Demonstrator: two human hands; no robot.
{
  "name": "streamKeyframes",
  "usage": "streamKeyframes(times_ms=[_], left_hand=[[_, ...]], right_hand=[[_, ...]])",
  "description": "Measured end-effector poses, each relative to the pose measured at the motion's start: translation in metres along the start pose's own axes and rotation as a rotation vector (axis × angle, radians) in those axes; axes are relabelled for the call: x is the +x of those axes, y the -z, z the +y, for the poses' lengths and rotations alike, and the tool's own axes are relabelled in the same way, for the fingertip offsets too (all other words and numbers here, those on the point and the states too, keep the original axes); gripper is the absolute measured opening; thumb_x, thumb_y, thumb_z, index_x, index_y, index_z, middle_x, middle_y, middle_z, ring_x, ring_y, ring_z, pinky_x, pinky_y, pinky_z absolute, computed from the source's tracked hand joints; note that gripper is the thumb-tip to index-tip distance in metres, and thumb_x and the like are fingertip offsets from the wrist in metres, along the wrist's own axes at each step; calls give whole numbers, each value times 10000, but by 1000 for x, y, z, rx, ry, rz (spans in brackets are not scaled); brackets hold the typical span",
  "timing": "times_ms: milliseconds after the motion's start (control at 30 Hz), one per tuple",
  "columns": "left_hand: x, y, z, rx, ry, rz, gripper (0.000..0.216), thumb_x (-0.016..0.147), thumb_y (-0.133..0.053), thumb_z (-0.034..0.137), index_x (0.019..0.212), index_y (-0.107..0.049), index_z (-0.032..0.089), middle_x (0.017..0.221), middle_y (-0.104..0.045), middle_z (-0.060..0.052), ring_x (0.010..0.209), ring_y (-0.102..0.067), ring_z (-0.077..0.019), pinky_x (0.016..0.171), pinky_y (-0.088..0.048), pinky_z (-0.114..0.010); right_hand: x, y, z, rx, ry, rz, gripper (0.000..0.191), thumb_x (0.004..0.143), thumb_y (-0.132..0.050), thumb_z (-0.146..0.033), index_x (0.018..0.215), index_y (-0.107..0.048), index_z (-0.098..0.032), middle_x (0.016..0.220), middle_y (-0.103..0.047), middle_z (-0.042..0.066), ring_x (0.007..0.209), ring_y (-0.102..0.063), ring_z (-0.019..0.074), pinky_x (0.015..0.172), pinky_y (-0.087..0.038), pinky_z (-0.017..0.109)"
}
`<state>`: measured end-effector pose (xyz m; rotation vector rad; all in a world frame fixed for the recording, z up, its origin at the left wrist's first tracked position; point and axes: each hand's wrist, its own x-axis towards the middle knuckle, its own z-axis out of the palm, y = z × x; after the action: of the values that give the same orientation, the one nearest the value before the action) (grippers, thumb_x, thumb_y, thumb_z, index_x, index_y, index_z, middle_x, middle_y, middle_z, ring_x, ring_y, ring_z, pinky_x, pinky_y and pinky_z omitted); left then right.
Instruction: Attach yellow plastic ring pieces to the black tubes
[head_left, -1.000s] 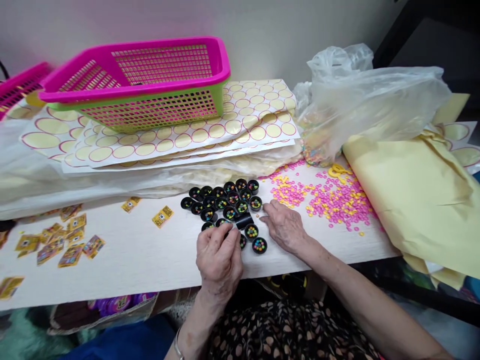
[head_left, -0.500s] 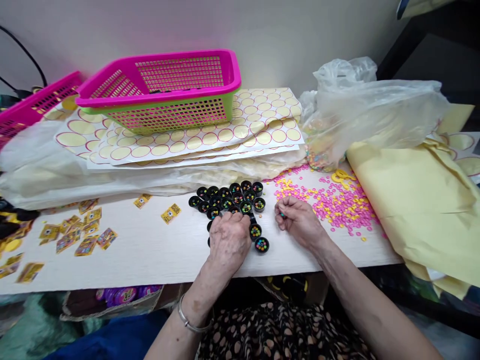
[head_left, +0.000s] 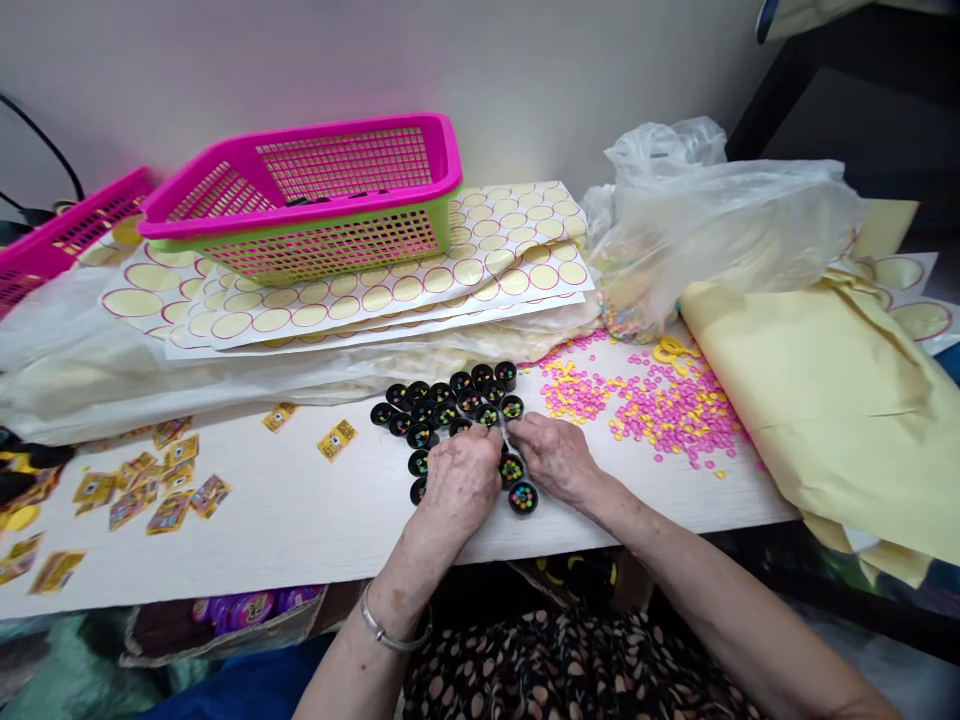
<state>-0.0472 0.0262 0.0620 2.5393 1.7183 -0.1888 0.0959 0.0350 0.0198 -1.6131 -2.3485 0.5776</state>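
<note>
Small round black cups (head_left: 523, 497) holding colorful little beads stand in a cluster on the white table. My left hand (head_left: 465, 475) is closed among them, its fingertips at a black cup (head_left: 505, 442) that is mostly hidden. Right beside it, my right hand (head_left: 559, 458) has its fingers pinched together at the same cup; whatever lies between those fingertips is hidden. Pink and yellow bead-like pieces (head_left: 682, 415) are scattered to the right of my right hand.
A pink and green basket (head_left: 300, 225) stands on sticker sheets (head_left: 517, 285) at the back. Small printed yellow packets (head_left: 336, 440) lie to the left. Clear plastic bags (head_left: 720, 220) and yellow paper (head_left: 817, 400) occupy the right. The table's front edge (head_left: 300, 590) is close to my body.
My right hand has moved left from beside the scattered pieces to the fingertips of my left hand. A small green bead seen in its fingers earlier is now hidden. The view has shifted slightly.
</note>
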Motion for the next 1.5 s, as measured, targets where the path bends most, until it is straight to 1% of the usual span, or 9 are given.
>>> streamKeyframes(times_ms=[367, 500, 600, 667, 767, 1000, 1167, 1333, 1500], left_hand=[[1, 0, -9, -47, -170, -2, 299, 750, -437, 67, 963, -588, 214, 820, -558, -49, 803, -557, -183, 717, -407, -301], [3, 1, -11, -48, -185, -14, 232, 747, -438, 63, 858, -588, 201, 793, -547, -42, 783, -553, -183, 685, -400, -299], [3, 6, -11, -42, -178, -5, 218, 751, -419, 43, 802, -582, 178, 782, -544, -45, 750, -545, -167, 639, -385, -278], [2, 9, -11, -38, -173, -2, 193, 767, -420, 61, 768, -579, 170, 775, -545, -45, 713, -536, -156, 595, -363, -266], [1, 10, -13, -38, -146, 8, 175, 801, -431, 119, 733, -582, 174, 763, -549, -41, 654, -517, -145, 548, -324, -263], [1, 5, -16, -108, -89, 35, 210, 832, -437, 175, 668, -567, 170, 780, -580, -25, 654, -523, -125, 554, -316, -257], [0, 3, -17, -138, -95, 46, 207, 836, -442, 172, 667, -561, 175, 780, -575, -17, 695, -540, -131, 584, -352, -252], [-2, 2, -20, -205, -111, 49, 162, 829, -473, 177, 700, -572, 172, 830, -583, -27, 761, -570, -142, 650, -416, -242], [-4, -7, -26, -327, -144, 129, 169, 847, -454, 163, 780, -609, 172, 883, -592, -44, 828, -590, -134, 729, -461, -224]], right_hand=[[-3, -6, -1, -26, 14, -12, 201, 828, -388, -124, 875, -576, -175, 844, -630, 69, 696, -563, 165, 565, -347, 246], [-9, 3, 11, 608, -83, 151, 146, 827, -450, -236, 715, -528, -184, 635, -546, 1, 571, -480, 117, 555, -354, 236], [-3, 16, 24, 1248, -262, 237, 79, 751, -514, -270, 757, -511, -191, 629, -538, -30, 441, -366, 72, 428, -273, 211], [8, 24, 34, 1458, -348, 249, 127, 685, -543, -248, 792, -511, -189, 656, -557, -27, 419, -344, 63, 396, -221, 204], [32, 29, 44, 1295, -335, 289, 100, 648, -557, -230, 730, -539, -176, 595, -520, -37, 459, -387, 78, 432, -264, 212], [73, 21, 41, 149, -257, 245, 164, 773, -493, -248, 701, -619, -172, 738, -631, 52, 730, -557, 180, 614, -359, 272], [79, 15, 35, -125, -218, 95, 206, 817, -442, -227, 858, -640, -187, 938, -640, 90, 863, -583, 219, 654, -381, 279], [79, 17, 37, -43, -177, 101, 165, 765, -467, -162, 827, -620, -165, 911, -632, 98, 835, -572, 215, 665, -380, 282], [69, 31, 51, 964, -210, 292, 120, 699, -566, -271, 656, -514, -172, 589, -518, -15, 524, -433, 100, 495, -317, 224]])
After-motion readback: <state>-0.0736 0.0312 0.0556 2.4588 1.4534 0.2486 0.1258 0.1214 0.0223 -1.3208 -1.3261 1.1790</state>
